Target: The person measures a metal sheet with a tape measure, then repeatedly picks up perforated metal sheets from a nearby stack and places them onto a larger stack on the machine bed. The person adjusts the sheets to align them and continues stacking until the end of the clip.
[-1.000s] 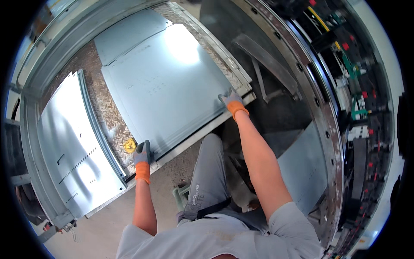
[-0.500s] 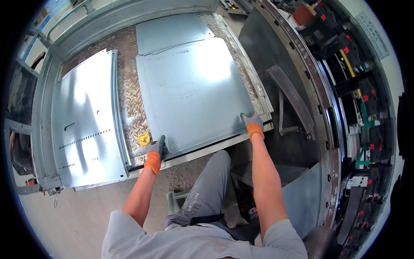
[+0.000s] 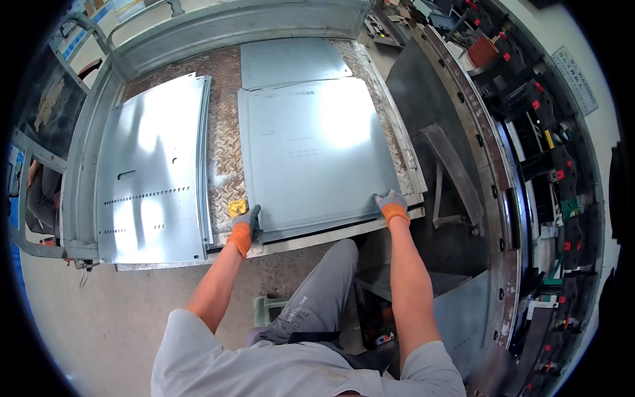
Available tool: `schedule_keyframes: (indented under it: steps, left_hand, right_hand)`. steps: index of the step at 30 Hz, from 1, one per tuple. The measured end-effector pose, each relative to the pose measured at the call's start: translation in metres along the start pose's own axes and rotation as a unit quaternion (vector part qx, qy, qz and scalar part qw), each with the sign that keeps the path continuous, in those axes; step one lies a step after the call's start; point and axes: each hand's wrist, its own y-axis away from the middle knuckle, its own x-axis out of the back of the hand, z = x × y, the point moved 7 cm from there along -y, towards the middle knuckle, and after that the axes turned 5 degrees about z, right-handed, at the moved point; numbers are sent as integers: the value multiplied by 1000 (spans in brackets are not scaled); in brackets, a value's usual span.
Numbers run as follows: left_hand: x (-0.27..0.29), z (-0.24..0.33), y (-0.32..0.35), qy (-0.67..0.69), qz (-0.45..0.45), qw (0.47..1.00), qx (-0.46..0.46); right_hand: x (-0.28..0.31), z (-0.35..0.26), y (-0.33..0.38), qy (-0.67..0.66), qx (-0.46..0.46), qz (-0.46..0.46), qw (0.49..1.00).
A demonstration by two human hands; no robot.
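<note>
We note the top sheet [image 3: 317,165] now offset, newly baring a lower sheet [image 3: 243,119] along its left edge: it apparently slides separately. Our left hand [image 3: 245,221] and right hand [image 3: 392,204] curl, half-closed, at its near corners; whether they grip we cannot tell. The walled cart [image 3: 264,26] holds these, perforated sheets [image 3: 149,165] and a yellow tape measure [image 3: 237,208].

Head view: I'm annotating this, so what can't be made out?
In the head view:
Left hand and right hand: whether fingers go under the metal sheet; hands and sheet hide this.
Number of sheets stacked: edges too thin.
Yellow object: too small to identify.
Person at far left: partly hidden by metal frame.
</note>
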Motion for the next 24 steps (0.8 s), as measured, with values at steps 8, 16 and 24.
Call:
schedule_keyframes:
  steps: [8, 16, 24]
  left_hand:
    - [-5, 43, 7, -17, -163, 985, -54]
    - [-29, 141, 138, 15, -175, 956, -234]
    - [-128, 241, 380, -143, -289, 861, -394]
  right_hand:
    - [7, -14, 20, 14, 29, -73, 997]
    - [94, -121, 161, 42, 245, -37, 968]
    - [147, -138, 248, -211, 209, 202, 933]
